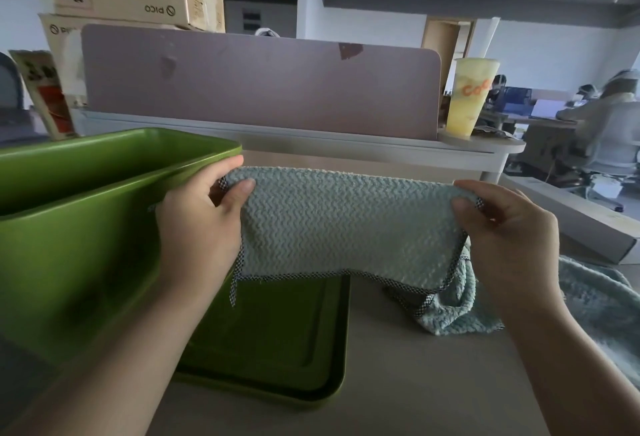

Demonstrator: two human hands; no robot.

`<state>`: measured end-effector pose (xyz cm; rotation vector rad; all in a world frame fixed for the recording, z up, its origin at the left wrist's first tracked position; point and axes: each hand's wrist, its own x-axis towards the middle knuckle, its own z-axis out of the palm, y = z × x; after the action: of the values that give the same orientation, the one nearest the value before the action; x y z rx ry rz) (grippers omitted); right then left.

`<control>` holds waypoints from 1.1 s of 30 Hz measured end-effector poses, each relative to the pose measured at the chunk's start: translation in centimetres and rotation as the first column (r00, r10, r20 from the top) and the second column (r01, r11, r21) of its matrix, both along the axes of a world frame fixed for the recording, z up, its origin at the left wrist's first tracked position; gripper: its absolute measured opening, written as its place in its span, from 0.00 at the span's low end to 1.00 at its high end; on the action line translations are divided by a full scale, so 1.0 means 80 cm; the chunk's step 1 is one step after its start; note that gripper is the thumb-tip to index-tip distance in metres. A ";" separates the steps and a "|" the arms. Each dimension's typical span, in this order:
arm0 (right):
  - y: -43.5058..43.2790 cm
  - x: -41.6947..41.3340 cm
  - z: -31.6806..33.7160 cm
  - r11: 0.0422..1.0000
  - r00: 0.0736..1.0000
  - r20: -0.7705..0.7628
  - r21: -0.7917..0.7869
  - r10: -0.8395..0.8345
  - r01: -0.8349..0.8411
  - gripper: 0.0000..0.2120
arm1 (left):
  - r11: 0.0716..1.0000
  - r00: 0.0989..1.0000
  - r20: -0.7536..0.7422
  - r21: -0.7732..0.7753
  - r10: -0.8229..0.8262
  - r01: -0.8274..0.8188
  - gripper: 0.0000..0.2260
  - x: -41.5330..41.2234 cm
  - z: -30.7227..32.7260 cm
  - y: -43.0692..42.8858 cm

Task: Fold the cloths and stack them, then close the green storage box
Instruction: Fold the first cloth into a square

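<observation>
We hold the pale blue cloth (343, 224) taut above the worktop (415, 383): our left hand (201, 224) pinches one top corner and our right hand (502, 238) the other, probably so it hangs flat for folding. The green storage box (86, 228) stands open at left, its lid (277, 342) lying beside it. A crumpled cloth (450, 311) waits below the right hand.

We log cloth (339, 224) between our fingers (242, 190): pale teal, zigzag ribs, black-and-white checked hem | box (69, 262) left of fingers: green
</observation>
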<state>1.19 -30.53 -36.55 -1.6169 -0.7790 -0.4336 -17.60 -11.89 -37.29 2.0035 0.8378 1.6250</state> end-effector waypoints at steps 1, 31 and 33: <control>0.001 0.002 -0.002 1.000 1.000 0.008 0.008 -0.018 0.018 0.09 | 1.000 1.000 -0.001 0.010 0.007 -0.007 0.15 0.000 0.000 0.000; 0.017 -0.002 -0.034 0.660 0.959 -0.054 -0.736 -0.277 0.149 0.07 | 0.662 0.886 0.096 -0.629 -0.454 0.408 0.17 0.017 -0.011 0.007; 0.020 -0.007 -0.034 0.726 0.972 0.023 -0.660 -0.236 0.191 0.13 | 0.569 0.781 0.093 -0.633 -0.617 0.525 0.20 0.016 -0.009 0.002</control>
<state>0.60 -28.95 -39.24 -2.3986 -0.7393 -0.2729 -16.32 -11.72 -38.02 1.6356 0.5632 0.6910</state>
